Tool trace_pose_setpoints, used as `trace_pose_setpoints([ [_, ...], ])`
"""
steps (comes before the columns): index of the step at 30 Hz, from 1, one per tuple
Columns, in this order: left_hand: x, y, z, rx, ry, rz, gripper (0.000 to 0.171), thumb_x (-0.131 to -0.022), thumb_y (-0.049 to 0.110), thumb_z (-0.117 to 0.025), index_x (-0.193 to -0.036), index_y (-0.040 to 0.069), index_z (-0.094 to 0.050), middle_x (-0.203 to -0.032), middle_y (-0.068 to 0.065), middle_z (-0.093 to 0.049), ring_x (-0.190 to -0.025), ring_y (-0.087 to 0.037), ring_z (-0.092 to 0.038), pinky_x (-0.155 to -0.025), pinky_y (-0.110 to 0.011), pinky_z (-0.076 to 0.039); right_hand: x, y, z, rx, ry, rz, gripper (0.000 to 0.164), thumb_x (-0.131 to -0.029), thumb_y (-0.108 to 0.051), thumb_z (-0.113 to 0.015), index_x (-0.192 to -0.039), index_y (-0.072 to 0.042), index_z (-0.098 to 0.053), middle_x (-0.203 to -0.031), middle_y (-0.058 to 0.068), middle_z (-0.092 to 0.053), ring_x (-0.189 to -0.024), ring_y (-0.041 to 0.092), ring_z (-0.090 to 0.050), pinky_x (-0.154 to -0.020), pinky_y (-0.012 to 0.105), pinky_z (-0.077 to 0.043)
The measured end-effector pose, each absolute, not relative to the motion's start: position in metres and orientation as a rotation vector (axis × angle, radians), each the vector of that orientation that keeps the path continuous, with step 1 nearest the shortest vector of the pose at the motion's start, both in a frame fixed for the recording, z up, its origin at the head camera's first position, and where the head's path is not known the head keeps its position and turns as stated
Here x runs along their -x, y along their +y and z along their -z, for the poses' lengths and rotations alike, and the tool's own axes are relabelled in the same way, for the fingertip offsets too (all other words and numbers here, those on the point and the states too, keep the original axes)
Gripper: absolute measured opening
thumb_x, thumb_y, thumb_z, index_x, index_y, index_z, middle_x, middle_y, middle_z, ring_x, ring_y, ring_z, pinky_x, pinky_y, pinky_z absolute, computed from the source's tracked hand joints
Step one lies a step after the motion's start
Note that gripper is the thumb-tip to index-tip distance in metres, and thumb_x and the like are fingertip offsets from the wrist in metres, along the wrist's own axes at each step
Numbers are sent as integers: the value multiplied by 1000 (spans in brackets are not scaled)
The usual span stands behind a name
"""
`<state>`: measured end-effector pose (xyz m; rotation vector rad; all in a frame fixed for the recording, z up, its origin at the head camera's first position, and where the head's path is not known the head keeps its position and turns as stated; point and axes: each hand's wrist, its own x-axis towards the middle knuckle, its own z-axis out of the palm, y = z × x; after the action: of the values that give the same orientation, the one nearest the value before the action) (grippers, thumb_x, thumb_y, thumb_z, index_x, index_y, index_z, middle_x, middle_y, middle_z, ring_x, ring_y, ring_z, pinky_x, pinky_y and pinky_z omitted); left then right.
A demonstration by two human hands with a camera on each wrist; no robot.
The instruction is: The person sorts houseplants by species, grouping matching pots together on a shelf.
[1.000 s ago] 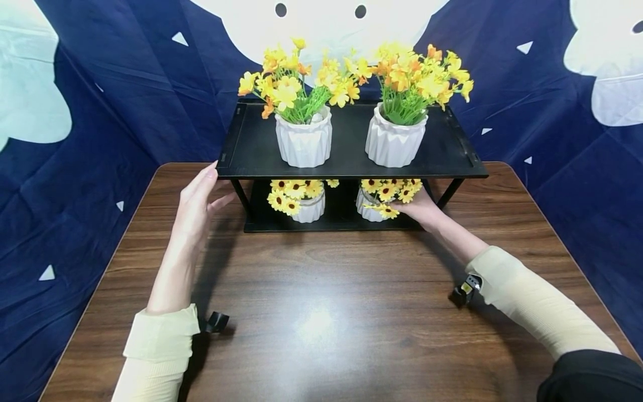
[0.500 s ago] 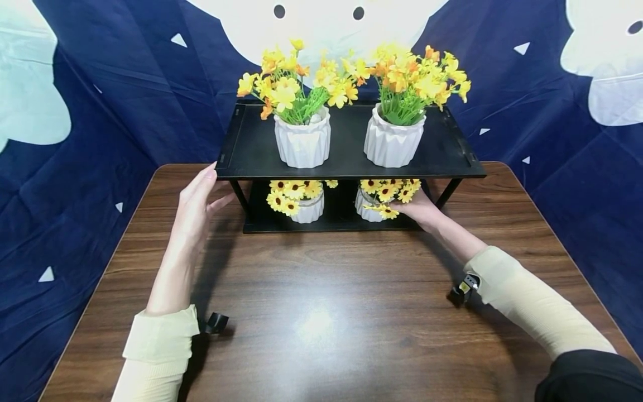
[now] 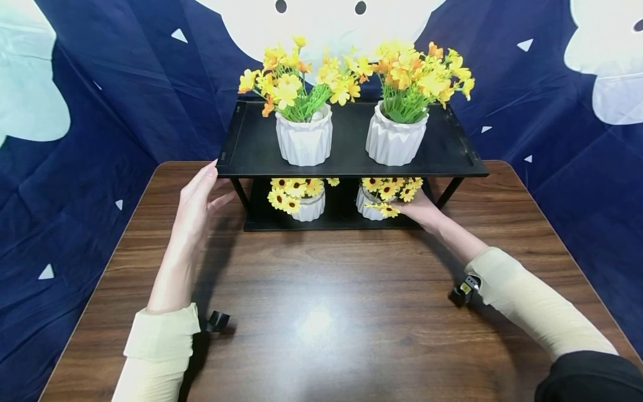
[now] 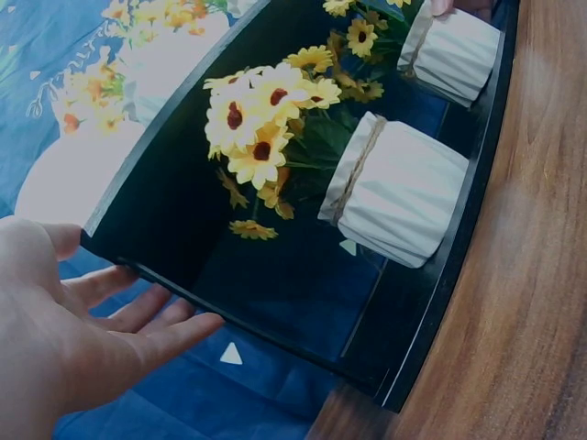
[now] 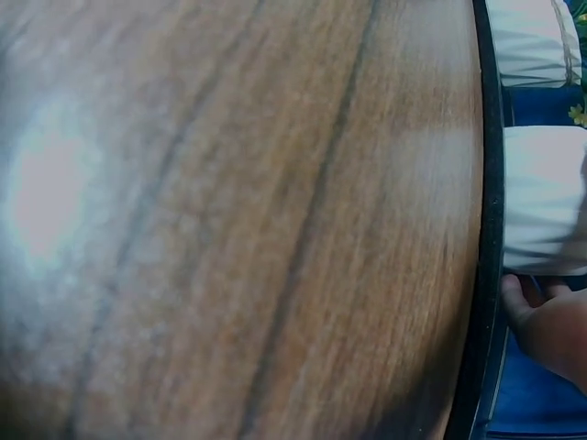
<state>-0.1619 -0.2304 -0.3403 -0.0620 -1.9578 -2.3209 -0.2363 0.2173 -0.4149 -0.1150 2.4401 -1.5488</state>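
On the lower board of a black two-tier shelf (image 3: 346, 167) stands a white flowerpot (image 3: 369, 207) with yellow daisies; my right hand (image 3: 417, 207) grips its right side, thumb (image 5: 518, 298) at the front and the other fingers mostly hidden behind it. Beside it, further left, is a matching pot (image 4: 404, 192) with twine round its neck. My left hand (image 3: 196, 206) touches the front left corner of the upper board, its thumb at the edge and its other fingers (image 4: 179, 335) stretched out below. Two larger white pots (image 3: 305, 139) with yellow and orange flowers stand on top.
The shelf stands at the back of a brown wooden table (image 3: 321, 290). Slanted posts (image 3: 449, 192) hold up its upper board. Behind and on both sides hangs a dark blue cloth (image 3: 150, 84) with white shapes.
Both hands and the pots hold their places; only the head view shifts very slightly.
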Motion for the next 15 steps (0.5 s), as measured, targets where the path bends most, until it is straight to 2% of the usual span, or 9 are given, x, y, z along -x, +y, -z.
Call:
trace_pose_setpoints([
  [6, 163, -228, 341, 54, -1955, 2324, 50, -107, 39, -55, -151, 14, -53, -144, 8, -55, -122, -12, -54, -95, -22, -55, 235, 222, 418, 204, 2453, 1576, 54, -95, -6, -71, -143, -3, -47, -130, -1, -52, -110, 6, -51, -84, 12, -48],
  [10, 163, -229, 342, 60, -1937, 2329, 50, -107, 37, -55, -150, 13, -53, -139, 8, -58, -121, -12, -54, -94, -23, -56, 233, 225, 420, 242, 2443, 1578, 47, -93, -7, -74, -136, -5, -56, -120, -8, -59, -107, 4, -56, -85, 15, -51],
  [15, 163, -230, 343, 76, -1924, 2330, 49, -107, 36, -55, -150, 12, -53, -136, 8, -60, -121, -14, -54, -93, -23, -57, 230, 228, 420, 283, 2454, 1524, 58, -88, -13, -83, -138, -10, -55, -132, 1, -60, -120, 14, -58, -95, 20, -52],
])
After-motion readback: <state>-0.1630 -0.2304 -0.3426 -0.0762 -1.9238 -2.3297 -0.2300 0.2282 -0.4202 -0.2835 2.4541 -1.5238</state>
